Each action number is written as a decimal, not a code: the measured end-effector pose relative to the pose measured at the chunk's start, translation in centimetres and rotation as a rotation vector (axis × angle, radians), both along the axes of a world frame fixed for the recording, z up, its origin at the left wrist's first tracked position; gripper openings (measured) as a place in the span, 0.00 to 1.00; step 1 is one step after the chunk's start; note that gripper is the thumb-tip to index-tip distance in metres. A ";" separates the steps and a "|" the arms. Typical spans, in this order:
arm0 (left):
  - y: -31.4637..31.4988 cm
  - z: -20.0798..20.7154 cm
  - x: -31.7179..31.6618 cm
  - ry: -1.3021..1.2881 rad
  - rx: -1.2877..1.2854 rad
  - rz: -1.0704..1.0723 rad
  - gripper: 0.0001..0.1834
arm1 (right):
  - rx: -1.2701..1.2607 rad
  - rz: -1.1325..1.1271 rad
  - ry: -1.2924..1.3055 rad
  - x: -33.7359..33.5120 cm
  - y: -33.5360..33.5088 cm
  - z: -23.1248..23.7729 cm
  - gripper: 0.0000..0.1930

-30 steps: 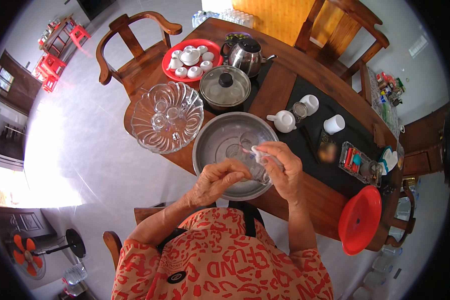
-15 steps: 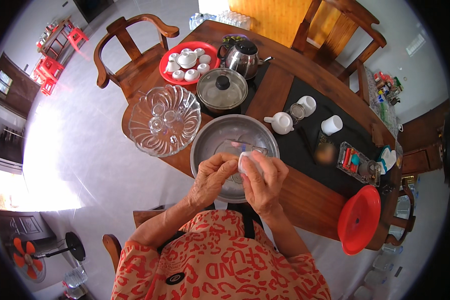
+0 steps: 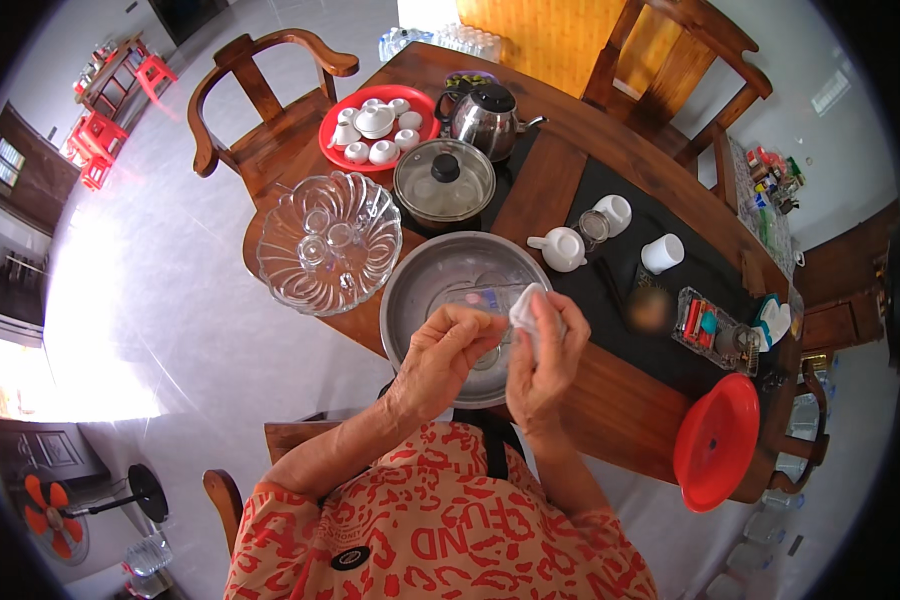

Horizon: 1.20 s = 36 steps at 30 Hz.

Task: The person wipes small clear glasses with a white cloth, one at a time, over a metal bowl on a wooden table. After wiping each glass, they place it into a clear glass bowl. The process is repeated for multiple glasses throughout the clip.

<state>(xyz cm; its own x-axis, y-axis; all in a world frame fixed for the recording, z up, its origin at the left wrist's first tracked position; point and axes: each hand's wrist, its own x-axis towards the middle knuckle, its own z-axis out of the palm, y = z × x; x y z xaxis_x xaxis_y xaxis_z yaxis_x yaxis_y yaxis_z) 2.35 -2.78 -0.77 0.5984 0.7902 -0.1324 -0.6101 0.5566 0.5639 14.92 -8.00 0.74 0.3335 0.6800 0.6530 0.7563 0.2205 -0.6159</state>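
Note:
Over the grey metal basin (image 3: 410, 270) I hold both hands close together. My right hand (image 3: 545, 375) is closed round a bunched white cloth (image 3: 526, 305). My left hand (image 3: 438, 355) is closed in a pinch beside it, its fingertips pointing at the cloth; what it grips, if anything, I cannot make out. Just beyond the fingers, clear glass-like pieces (image 3: 487, 298) show in the basin with small blue and pink spots, partly covered by my hands.
Left of the basin stands a fluted glass bowl (image 3: 288, 245) holding small glasses. Behind are a lidded pot (image 3: 420, 190), a steel kettle (image 3: 485, 125) and a red tray (image 3: 335, 105) of white teaware. Rightward are white cups (image 3: 662, 253), a white pitcher (image 3: 564, 248) and a red basin (image 3: 715, 440).
Both hands have shifted slightly right. The right hand with the cloth has moved away from the left, leaving a small gap, and more of the cloth shows.

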 end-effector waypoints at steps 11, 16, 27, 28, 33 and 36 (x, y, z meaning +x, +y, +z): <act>0.0 -0.9 -0.4 -0.149 -0.197 -0.077 0.05 | 0.041 0.026 -0.257 0.0 0.4 -0.9 0.20; 0.0 0.7 0.0 -0.109 -0.237 -0.081 0.05 | 0.021 -0.004 -0.030 0.4 1.2 -1.0 0.20; 0.3 0.4 -0.2 -0.067 -0.458 -0.120 0.09 | -0.003 0.244 -0.193 -2.0 -0.1 -2.3 0.23; 0.4 0.9 -0.1 -0.033 -0.483 -0.126 0.09 | -0.001 0.229 -0.209 -1.8 -0.1 -2.2 0.22; 0.4 -3.1 -0.9 -0.079 -0.033 -0.045 0.10 | -0.071 0.099 -0.223 0.6 0.3 0.5 0.18; 0.1 -0.9 -1.0 0.137 0.098 -0.042 0.09 | -0.140 0.103 -0.038 1.9 0.5 0.2 0.17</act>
